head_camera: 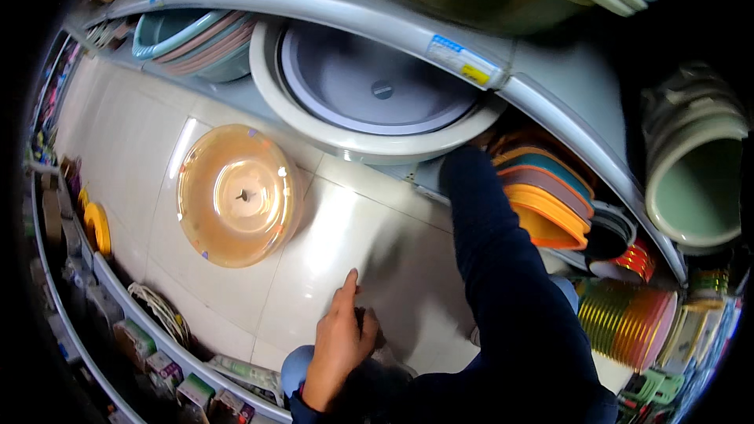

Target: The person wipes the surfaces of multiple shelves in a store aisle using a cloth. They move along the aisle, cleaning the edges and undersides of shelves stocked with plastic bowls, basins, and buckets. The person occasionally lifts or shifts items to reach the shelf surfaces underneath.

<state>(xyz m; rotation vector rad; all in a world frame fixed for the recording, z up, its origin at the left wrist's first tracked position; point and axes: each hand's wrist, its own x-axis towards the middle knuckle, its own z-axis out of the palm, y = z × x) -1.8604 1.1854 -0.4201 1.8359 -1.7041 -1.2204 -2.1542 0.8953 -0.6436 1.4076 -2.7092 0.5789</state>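
My left hand [340,335] hovers over the tiled floor near my knee, the index finger pointing forward, holding nothing. Beyond it on the floor stands a translucent orange plastic basin [235,194]. My right arm, in a dark sleeve, reaches toward the lower shelf; the right hand is hidden past the cuff, beside a large white-rimmed basin [347,144] with a grey-purple basin [383,121] nested in it. Right of the sleeve are stacked orange, teal and brown plastic containers [548,212].
The metal shelf edge [330,9] curves above the basins. Blue and pink basins [200,47] are stacked at the upper left. A green pot [695,188] and striped buckets [627,321] stand at the right. Another shelf [159,335], with boxes and a coiled cable [162,312], borders the lower left.
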